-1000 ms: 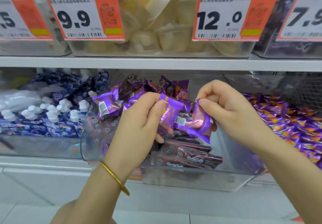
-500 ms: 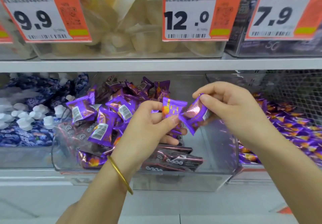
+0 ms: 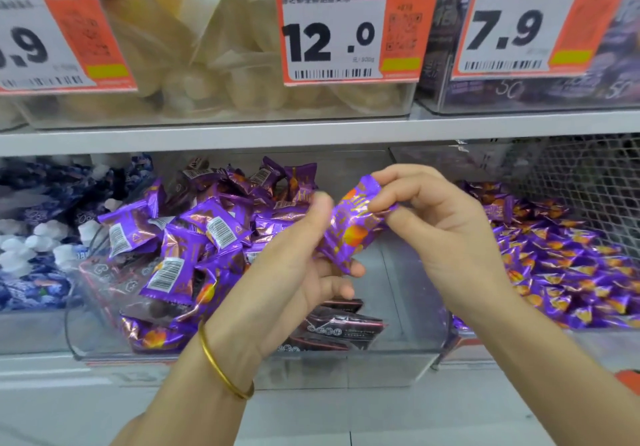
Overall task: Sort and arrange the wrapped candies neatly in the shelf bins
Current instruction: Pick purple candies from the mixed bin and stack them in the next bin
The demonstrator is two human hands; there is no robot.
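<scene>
A purple wrapped candy (image 3: pixel 349 227) is held between both hands above the clear middle bin (image 3: pixel 408 352). My left hand (image 3: pixel 294 272) grips its lower end with thumb and fingers. My right hand (image 3: pixel 440 223) pinches its upper end. A heap of the same purple candies (image 3: pixel 194 237) fills the left part of that bin, along with some dark brown packets (image 3: pixel 339 327) on the bin floor. The bin to the right holds a flat layer of smaller purple candies (image 3: pixel 568 272).
A bin of blue and white packets (image 3: pixel 38 237) stands at the left. The shelf above carries clear bins of pale sweets (image 3: pixel 194 47) with orange price tags (image 3: pixel 349 26). Wire mesh (image 3: pixel 588 185) backs the right bin. A gold bangle (image 3: pixel 221 369) circles my left wrist.
The view has shifted right and closer. One candy remains between my hands instead of two side by side; my right hand has turned it upright, pinching its top end.
</scene>
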